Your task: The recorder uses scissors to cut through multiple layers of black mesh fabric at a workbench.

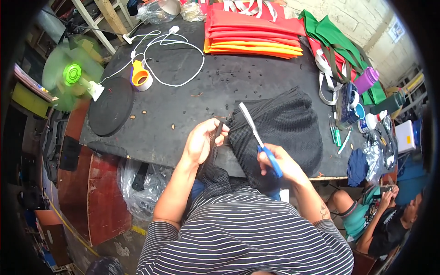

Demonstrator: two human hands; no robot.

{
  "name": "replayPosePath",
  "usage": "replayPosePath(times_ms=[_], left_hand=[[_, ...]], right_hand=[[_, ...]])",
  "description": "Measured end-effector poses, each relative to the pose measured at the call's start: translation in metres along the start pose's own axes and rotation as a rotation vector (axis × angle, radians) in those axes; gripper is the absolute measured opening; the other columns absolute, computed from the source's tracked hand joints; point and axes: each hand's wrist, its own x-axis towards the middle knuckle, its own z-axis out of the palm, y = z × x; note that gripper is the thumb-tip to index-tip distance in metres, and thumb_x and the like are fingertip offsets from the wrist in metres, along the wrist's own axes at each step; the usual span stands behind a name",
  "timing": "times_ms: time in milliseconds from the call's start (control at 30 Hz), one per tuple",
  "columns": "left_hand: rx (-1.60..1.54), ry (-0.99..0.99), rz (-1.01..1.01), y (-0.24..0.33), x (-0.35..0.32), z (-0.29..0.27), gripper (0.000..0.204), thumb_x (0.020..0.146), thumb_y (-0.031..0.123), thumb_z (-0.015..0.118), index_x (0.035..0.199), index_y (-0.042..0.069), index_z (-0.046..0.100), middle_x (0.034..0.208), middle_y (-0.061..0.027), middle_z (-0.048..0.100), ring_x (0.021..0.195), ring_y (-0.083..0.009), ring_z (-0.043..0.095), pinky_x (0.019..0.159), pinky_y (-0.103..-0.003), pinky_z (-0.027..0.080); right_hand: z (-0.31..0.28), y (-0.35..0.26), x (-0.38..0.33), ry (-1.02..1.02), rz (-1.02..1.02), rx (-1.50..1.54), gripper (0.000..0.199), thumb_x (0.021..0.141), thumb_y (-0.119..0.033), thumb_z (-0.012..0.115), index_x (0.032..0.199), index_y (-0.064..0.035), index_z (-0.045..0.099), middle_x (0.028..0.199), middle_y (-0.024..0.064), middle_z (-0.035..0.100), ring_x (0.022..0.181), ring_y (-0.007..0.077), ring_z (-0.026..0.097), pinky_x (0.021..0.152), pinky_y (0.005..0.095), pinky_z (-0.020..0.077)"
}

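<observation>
My left hand point(204, 140) is closed on the edge of black mesh fabric point(279, 119), with a short dark strip between thumb and fingers. The fabric spreads over the table to the right of that hand, and part of it hangs down toward my lap. In my right hand point(286, 162) is a pair of scissors point(251, 121) with blue handles. Its blades look closed and point up and away, above the fabric and to the right of my left hand.
A stack of red and orange fabric pieces point(252, 34) lies at the back. Leftward are a black coil point(111, 107), a tape dispenser point(141, 76), a white cable point(201, 57) and a running fan point(72, 74). Bottles point(366, 123) stand right; a person point(380, 220) sits beyond.
</observation>
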Motion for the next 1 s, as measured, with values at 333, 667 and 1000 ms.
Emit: replayPosePath(times_ms=[333,667,1000], left_hand=[[0.725,0.119,0.380,0.005,-0.013,0.055,0.057,0.068,0.003,0.044,0.125,0.006,0.045,0.094,-0.0038,0.040,0.088,-0.0116,0.040,0.081,-0.023,0.035],[0.524,0.028,0.440,-0.010,-0.010,0.068,0.078,0.076,0.017,0.039,0.142,0.007,0.001,0.121,-0.0167,0.025,0.113,-0.0247,0.031,0.100,-0.037,0.025],[0.227,-0.242,-0.277,0.015,0.006,0.022,0.028,0.090,0.026,0.049,0.091,0.000,0.059,0.079,-0.0055,0.060,0.070,-0.0114,0.055,0.069,-0.024,0.045]], right_hand=[[0.027,-0.022,0.050,0.169,-0.377,0.238,0.029,0.068,-0.002,0.071,0.087,-0.0029,0.049,0.088,0.0097,0.061,0.081,0.0151,0.060,0.075,0.0283,0.0484],[0.035,-0.025,0.062,0.205,-0.497,0.368,0.031,0.064,0.003,0.067,0.088,-0.0029,0.048,0.083,0.0069,0.057,0.070,0.0116,0.057,0.069,0.0247,0.0483],[0.002,-0.030,0.067,0.050,-0.618,0.453,0.030,0.064,0.003,0.062,0.088,-0.0052,0.046,0.083,0.0093,0.060,0.077,0.0142,0.057,0.074,0.0261,0.0443]])
